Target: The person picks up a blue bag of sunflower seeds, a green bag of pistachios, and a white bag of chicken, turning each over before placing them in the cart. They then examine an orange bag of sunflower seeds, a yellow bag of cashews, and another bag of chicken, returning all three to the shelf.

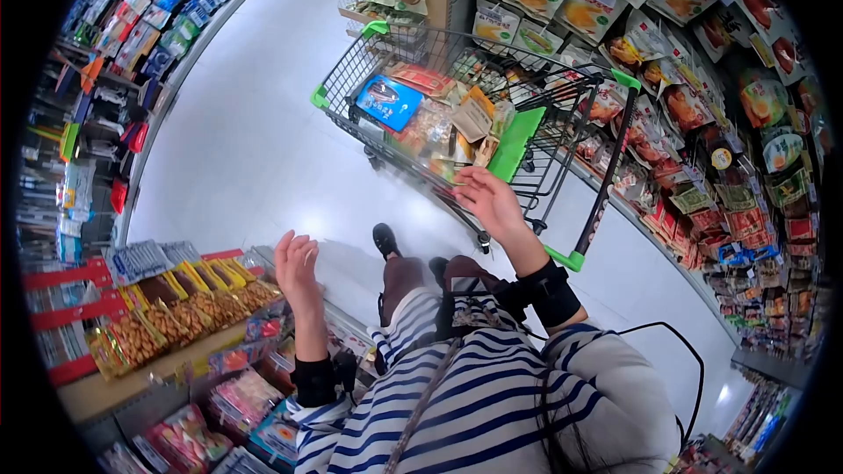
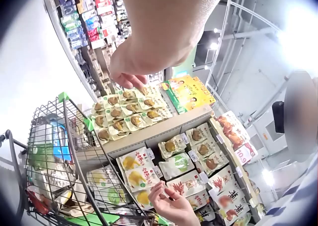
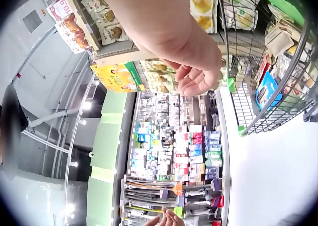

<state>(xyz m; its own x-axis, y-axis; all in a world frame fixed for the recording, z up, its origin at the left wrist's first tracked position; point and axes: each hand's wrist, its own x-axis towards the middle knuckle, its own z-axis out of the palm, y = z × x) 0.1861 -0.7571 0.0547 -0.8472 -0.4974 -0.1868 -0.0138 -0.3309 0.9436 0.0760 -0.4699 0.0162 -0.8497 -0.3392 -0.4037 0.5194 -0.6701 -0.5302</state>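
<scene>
My left hand (image 1: 299, 274) is raised in front of the body with its fingers loosely bent and holds nothing. The right hand (image 1: 492, 204), likewise bare, has relaxed fingers that overlap the near side of a shopping cart (image 1: 351, 123) in the head view. Wire mesh and green corners mark the cart, with a green flap (image 1: 515, 145) near its handle. Inside lie a blue package (image 1: 389, 103), a brown packet (image 1: 474, 114) and several other packaged goods. In the right wrist view, the right hand (image 3: 196, 72) hangs apart from the cart's mesh.
Shelves with hanging food packets (image 1: 606, 0) line the right side behind the cart. At lower left, bags of nuts (image 1: 176, 316) fill a shelf close to the left arm. White floor (image 1: 237, 123) runs between the shelf rows. A yellow box (image 2: 189, 94) stands atop the end shelf.
</scene>
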